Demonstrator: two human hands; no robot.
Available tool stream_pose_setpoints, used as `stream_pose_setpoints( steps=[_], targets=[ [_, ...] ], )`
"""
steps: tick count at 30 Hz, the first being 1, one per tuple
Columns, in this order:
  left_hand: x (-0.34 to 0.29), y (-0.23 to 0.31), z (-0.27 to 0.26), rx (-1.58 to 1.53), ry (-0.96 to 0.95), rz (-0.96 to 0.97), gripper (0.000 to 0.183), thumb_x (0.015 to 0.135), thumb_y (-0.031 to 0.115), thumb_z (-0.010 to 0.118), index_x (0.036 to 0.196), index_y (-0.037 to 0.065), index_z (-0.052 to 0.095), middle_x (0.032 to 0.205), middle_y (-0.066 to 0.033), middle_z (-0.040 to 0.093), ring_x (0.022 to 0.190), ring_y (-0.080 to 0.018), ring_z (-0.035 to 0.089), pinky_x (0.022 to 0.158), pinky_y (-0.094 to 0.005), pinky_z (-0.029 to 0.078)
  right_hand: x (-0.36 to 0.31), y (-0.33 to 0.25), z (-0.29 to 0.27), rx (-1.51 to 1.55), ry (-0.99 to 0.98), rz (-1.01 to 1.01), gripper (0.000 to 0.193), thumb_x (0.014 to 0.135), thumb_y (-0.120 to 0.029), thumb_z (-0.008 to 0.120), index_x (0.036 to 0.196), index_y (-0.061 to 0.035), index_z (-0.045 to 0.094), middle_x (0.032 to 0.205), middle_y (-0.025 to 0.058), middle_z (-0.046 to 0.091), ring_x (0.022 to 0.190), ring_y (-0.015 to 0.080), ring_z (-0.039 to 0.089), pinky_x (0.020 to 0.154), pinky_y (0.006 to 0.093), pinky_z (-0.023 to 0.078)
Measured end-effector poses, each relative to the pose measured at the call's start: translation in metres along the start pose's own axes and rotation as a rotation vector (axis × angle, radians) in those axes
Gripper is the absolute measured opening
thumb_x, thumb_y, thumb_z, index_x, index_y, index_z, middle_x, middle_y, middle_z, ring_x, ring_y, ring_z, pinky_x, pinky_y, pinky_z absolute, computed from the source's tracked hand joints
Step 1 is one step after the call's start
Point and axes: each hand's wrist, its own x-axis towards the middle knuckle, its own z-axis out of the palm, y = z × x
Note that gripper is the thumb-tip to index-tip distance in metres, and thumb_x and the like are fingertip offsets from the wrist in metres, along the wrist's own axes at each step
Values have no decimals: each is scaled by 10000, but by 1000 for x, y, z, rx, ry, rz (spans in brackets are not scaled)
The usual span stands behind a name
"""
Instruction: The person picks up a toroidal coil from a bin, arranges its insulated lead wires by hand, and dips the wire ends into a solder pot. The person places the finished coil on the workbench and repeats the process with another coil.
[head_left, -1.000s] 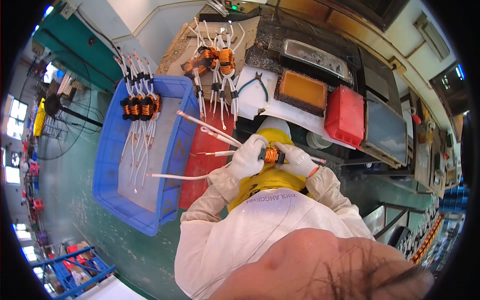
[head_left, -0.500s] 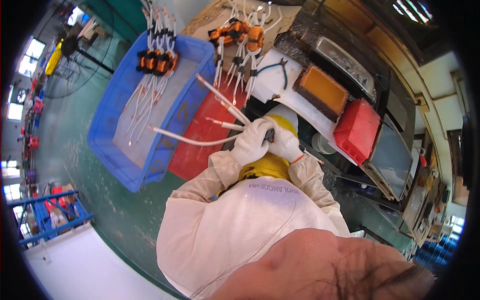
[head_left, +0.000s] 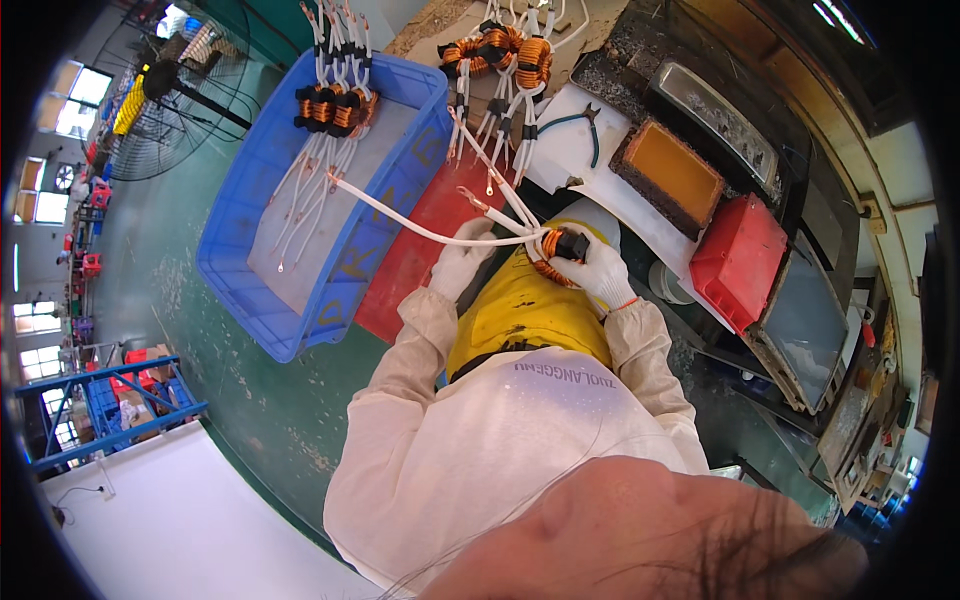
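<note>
The white-gloved right hand (head_left: 604, 272) holds an orange copper-wound ring coil (head_left: 550, 243). The white-gloved left hand (head_left: 460, 264) is beside white cables (head_left: 402, 221); whether its fingers grip is unclear

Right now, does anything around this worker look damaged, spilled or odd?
Two things, perhaps. The amber-filled tray to the right of the pliers has a dark, crusty rim, like old build-up. On the left, the green floor shows pale marks; I can't tell whether they're wear or spatter.
</note>
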Motion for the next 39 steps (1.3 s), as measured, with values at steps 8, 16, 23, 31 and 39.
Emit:
stream_pose_setpoints(
  steps=[8,16,23,31,39],
  targets=[
    [34,33,21,1,-64,7,505,956,482,579,1145,13,584,945,-67,628,870,-140,625,748,-285,511,-28,-24,6,-4,96,-145,586,738,-340,763,1260,-140,589,1030,165,696,946,335,681,819,378,537],
    [29,-3,27,-525,26,-116,643,987,615,358,1030,15,584,862,-147,675,763,-257,689,742,-352,579,-27,-23,10,-145,58,-217,559,747,-305,761,1256,-144,597,1035,167,686,937,339,671,819,382,539],
    [45,-32,35,-871,35,-320,687,987,630,321,1005,-4,585,838,-182,674,778,-278,677,775,-389,577,-23,-18,9,-33,23,-218,545,775,-311,742,1279,-158,601,1088,152,684,972,308,678,858,349,530],
    [33,-4,17,-640,-146,-129,555,967,535,517,1172,21,567,983,-141,671,796,-245,670,796,-363,572,-23,-23,0,73,23,-85,563,791,-343,741,1301,-156,592,1095,144,691,989,281,683,864,315,519],
    [-43,35,-66,-228,-186,-223,519,888,222,641,1334,0,495,1037,-88,623,929,-176,634,824,-322,552,-15,-13,2,63,30,-44,583,784,-416,733,1288,-154,598,1052,146,701,952,296,689,829,333,526]
  ],
)
